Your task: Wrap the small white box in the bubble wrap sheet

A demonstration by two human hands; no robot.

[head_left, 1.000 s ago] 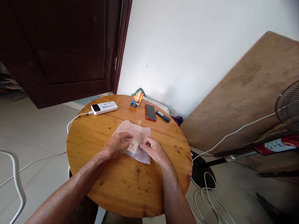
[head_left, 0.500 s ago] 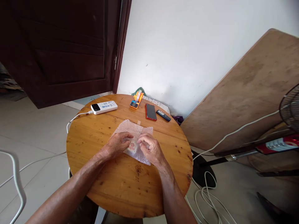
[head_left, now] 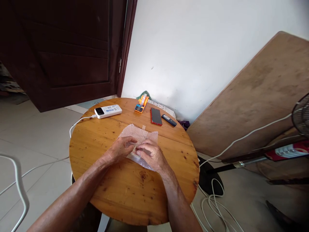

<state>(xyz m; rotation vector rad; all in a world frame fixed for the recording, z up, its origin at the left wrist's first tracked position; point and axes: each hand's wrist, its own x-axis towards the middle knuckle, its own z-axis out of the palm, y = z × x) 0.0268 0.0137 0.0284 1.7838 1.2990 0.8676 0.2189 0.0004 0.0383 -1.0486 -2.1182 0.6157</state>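
A sheet of bubble wrap lies spread on the round wooden table. On it sits a small pale item, partly hidden by my fingers; its kind cannot be made out. My left hand rests at the left side of the item, thumb and forefinger apart. From the right, my right hand reaches over the wrap. Its thumb and forefinger tips come close together above the pale item, and whatever may be between them is too small to name.
Behind the wrap, a small strip of tape lies on the table. Further back are an orange tape dispenser, a red-edged phone, a dark blue remote-like device and a white power bank with a cable.
My right hand has moved left towards my left hand, its fingertips now over the pale item and covering more of it. The left hand has hardly moved.
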